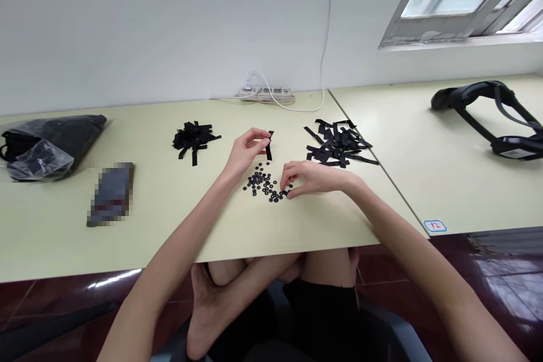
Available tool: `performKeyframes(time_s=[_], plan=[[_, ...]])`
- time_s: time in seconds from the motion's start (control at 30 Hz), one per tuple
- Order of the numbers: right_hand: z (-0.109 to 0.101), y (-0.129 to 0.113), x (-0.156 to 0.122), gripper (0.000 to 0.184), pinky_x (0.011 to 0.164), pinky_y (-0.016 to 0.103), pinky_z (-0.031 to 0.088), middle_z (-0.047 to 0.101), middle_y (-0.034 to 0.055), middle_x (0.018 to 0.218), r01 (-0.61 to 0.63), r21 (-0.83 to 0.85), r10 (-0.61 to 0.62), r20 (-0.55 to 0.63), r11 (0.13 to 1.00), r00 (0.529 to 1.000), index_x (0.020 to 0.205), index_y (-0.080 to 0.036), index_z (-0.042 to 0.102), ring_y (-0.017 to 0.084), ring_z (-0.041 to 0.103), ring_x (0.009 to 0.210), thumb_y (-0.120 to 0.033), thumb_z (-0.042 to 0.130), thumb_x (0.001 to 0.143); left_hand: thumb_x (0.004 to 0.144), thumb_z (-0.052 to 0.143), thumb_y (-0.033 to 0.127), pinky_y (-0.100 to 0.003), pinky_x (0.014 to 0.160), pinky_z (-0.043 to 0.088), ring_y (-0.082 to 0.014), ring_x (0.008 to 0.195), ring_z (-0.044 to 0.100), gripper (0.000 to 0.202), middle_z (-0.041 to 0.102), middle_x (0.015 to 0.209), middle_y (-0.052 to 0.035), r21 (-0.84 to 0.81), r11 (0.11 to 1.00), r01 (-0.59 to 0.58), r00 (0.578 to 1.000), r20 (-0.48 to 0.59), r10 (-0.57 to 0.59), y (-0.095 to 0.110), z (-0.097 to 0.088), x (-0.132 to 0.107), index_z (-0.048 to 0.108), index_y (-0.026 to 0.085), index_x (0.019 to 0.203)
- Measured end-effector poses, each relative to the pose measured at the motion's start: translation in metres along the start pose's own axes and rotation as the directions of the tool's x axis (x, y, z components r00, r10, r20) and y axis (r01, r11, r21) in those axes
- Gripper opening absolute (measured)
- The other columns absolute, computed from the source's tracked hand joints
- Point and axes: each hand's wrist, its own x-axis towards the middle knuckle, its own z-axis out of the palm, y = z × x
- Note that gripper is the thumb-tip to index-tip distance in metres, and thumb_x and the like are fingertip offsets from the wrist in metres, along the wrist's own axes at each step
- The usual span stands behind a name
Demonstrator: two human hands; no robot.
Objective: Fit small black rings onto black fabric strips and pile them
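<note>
My left hand (246, 150) pinches a short black strip (268, 147) between thumb and fingers and holds it upright just above the table. My right hand (307, 178) rests on the table with its fingertips pressed together at the right edge of a scatter of several small black rings (263, 182). What those fingertips hold, if anything, is too small to make out. One pile of black strips (339, 144) lies to the right of my hands, and a smaller pile of black strips (194, 138) lies to the left.
A pale yellow table (169, 220) carries a black plastic bag (46, 144) at far left and a dark flat packet (111, 193). A power strip (266, 94) sits by the wall. On the adjoining table lies a black headset (492, 113).
</note>
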Motion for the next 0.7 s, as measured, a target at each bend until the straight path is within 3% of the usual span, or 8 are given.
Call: performKeyframes(time_s=[0.37, 0.7], plan=[[0.005, -0.009, 0.004, 0.015, 0.080, 0.035, 0.054, 0.082, 0.0064, 0.099, -0.080, 0.025, 0.083, -0.122, 0.996, 0.989, 0.099, -0.022, 0.081, 0.022, 0.072, 0.088, -0.034, 0.071, 0.103, 0.089, 0.082, 0.050, -0.035, 0.092, 0.065, -0.0187, 0.101, 0.068, 0.032, 0.075, 0.122, -0.0049, 0.040, 0.999, 0.005, 0.999, 0.051, -0.007, -0.005, 0.003, 0.000, 0.076, 0.024, 0.106], [0.001, -0.006, -0.001, 0.014, 0.087, 0.038, 0.059, 0.085, 0.0041, 0.101, -0.064, 0.071, 0.076, -0.187, 0.995, 0.979, 0.103, -0.024, 0.079, 0.022, 0.077, 0.090, -0.034, 0.069, 0.103, 0.090, 0.083, 0.049, -0.037, 0.092, 0.066, -0.0189, 0.098, 0.069, 0.029, 0.076, 0.122, -0.0050, 0.031, 0.999, -0.007, 0.998, 0.065, 0.005, -0.006, 0.003, 0.001, 0.077, 0.025, 0.104]])
